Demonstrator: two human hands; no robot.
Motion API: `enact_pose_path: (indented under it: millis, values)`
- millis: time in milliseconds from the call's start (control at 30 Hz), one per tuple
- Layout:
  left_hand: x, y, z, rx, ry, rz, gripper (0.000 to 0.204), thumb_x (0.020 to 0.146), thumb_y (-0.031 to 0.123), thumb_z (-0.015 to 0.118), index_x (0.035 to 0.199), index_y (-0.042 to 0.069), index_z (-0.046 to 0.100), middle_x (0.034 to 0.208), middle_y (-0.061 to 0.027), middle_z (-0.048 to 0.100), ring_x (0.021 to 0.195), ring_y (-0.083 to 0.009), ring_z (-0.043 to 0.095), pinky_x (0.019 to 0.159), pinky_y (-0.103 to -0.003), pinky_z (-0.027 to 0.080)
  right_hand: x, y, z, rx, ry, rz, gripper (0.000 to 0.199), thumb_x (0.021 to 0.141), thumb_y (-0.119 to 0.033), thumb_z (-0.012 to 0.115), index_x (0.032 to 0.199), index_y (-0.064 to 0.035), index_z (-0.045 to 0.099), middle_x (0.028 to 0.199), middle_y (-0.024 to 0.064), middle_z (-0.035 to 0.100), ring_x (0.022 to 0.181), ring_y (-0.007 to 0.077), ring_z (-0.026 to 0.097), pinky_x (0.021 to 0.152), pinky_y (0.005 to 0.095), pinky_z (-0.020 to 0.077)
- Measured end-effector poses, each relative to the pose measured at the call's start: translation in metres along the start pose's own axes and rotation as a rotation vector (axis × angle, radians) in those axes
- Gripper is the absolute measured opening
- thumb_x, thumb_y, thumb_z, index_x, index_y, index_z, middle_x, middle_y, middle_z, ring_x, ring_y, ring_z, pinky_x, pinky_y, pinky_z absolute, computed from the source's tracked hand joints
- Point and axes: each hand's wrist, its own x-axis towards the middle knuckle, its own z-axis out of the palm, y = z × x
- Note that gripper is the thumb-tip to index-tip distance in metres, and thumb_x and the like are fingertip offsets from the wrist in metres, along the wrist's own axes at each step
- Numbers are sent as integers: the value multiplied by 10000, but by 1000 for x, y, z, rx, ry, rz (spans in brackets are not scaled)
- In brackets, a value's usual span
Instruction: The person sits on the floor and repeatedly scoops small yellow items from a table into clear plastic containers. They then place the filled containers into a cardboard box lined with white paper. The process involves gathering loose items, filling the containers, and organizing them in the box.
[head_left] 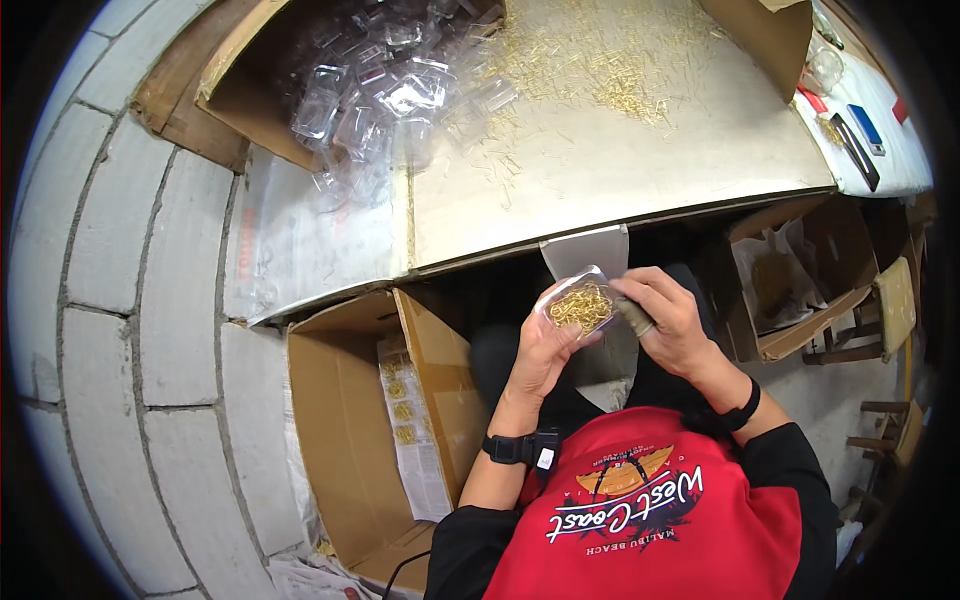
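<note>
Head view: the left hand grips a small clear plastic box of gold-coloured wire hooks near the off-white table, seemingly cupped from below so they stay in. The right hand bends its fingers at the box's right edge; whether they pinch, I cannot tell. One brown cardboard carton, lower left, contains clear gold-filled packs.

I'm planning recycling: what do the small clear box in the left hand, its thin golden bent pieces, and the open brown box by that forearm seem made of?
Clear box: glossy plastic, probably, being transparent with glints. Golden pieces: likely shiny metal, given their yellow sheen. Brown box: apparently matte cardboard, with dull tan walls.
</note>
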Motion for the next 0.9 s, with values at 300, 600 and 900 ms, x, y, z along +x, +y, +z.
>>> enact_pose_path:
  millis: [300,600,900]
  values:
    - [-5,0,-20,64,88,-51,533,817,-2,657,1295,39,424,1153,-71,567,1039,-158,591,822,-298,558,1,-5,14,-250,-357,-206,482,855,-230,601,1278,-29,488,1343,134,484,1298,268,410,1085,461,259]
    - [-24,12,-86,-29,152,-83,475,966,372,449,1235,-20,478,1078,-153,629,902,-239,670,610,-352,607,101,18,61,-133,-153,-54,316,862,-196,591,1140,-47,579,1289,177,505,1225,361,448,1013,430,374]
    - [-17,-56,-124,137,266,-357,333,963,259,458,1166,16,560,1008,-101,649,838,-190,670,560,-318,592,120,85,82,-402,-242,-140,278,870,-172,549,1132,-87,585,1310,137,505,1248,299,455,996,404,398]
